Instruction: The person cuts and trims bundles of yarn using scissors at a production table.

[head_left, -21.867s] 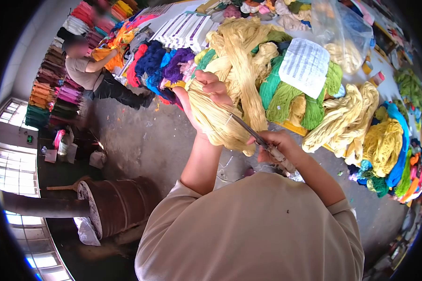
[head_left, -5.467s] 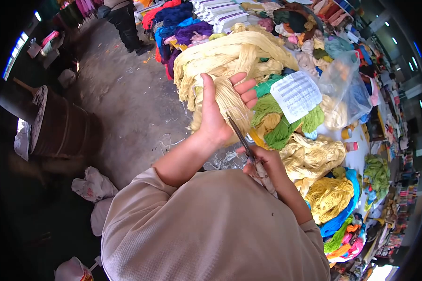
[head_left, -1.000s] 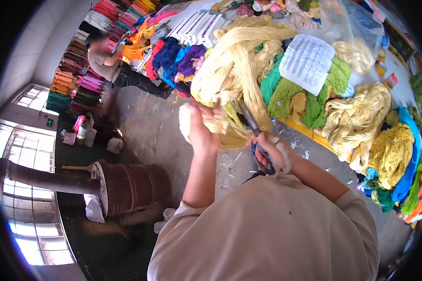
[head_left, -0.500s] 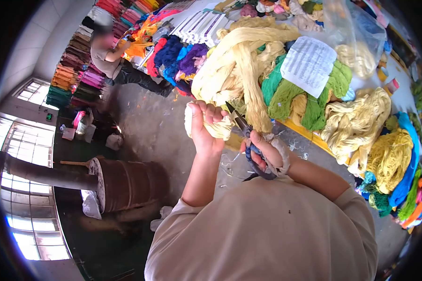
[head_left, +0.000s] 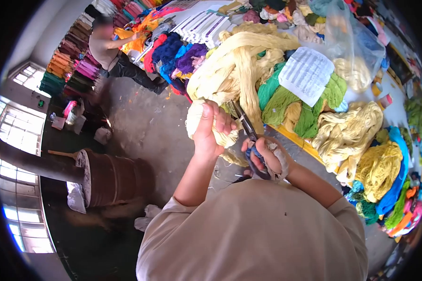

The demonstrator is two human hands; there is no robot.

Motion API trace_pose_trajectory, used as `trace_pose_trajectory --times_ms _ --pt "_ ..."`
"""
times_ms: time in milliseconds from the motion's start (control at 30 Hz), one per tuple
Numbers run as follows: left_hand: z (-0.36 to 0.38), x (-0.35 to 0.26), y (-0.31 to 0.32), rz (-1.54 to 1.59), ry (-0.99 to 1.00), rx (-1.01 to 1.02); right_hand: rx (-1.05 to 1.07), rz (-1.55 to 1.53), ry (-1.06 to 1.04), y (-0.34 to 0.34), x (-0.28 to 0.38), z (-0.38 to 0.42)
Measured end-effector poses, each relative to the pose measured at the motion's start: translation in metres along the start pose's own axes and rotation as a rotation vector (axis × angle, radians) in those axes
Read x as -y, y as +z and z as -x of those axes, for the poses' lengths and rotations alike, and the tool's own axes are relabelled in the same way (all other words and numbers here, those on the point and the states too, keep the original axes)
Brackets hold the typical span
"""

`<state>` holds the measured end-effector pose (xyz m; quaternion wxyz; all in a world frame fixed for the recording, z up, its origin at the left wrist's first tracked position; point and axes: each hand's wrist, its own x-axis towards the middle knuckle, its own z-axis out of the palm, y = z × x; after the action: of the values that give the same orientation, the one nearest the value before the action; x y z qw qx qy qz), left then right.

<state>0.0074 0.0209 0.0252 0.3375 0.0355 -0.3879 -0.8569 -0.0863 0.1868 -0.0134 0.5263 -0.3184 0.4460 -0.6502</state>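
Note:
A bundled skein of cream yarn [head_left: 195, 122] is gripped in my left hand [head_left: 211, 126], its loops bulging out on both sides of the fist. My right hand [head_left: 269, 155] is wrapped round the dark, cloth-bound handles of a pair of scissors [head_left: 247, 124]. The blades point up and to the left, close beside the fingers of my left hand and the skein. A strand of pale yarn [head_left: 233, 158] hangs below, between the two hands. Right behind the blades, a large heap of cream yarn [head_left: 248, 51] lies over the table's edge.
Green skeins [head_left: 309, 114] lie under a printed sheet [head_left: 307, 75] on the table; yellow yarn [head_left: 377, 171] hangs at its right. A rusty drum [head_left: 117, 178] with a stovepipe [head_left: 42, 161] stands at left. Another person [head_left: 109, 54] works by yarn shelves at the back.
The view has shifted slightly. My hands remain close together, with the scissors' blades still beside the skein. The person at the back has stretched an arm towards the table.

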Motion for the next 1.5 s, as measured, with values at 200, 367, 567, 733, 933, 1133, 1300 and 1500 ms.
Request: trace_pose_trajectory --times_ms 200,367,567,733,933,1133,1300,1500 --pt "0.004 -0.002 0.009 -0.253 0.004 0.053 -0.040 0.089 -0.020 -0.007 0.022 0.010" --pt "0.007 -0.008 0.026 -0.728 -0.027 0.085 0.005 -0.174 -0.098 -0.008 0.004 0.001" --pt "-0.003 0.006 0.015 -0.014 0.093 0.168 0.072 0.145 0.053 -0.021 0.023 0.014" --pt "-0.004 0.017 -0.002 -0.059 0.049 0.426 0.086 -0.055 0.042 -0.027 0.020 0.015" --pt "0.001 0.030 0.009 -0.011 -0.124 0.521 -0.055 -0.076 0.054 -0.020 0.028 0.020" --pt "0.000 0.007 0.023 -0.762 -0.276 0.031 -0.179 0.040 -0.258 -0.040 0.041 0.025" --pt "-0.005 0.034 0.034 -1.357 0.393 0.462 -0.104 0.343 -0.548 -0.039 0.031 0.002" --pt "-0.009 0.018 0.003 -1.276 0.419 0.689 -0.147 0.289 -0.242 -0.039 0.037 0.018"
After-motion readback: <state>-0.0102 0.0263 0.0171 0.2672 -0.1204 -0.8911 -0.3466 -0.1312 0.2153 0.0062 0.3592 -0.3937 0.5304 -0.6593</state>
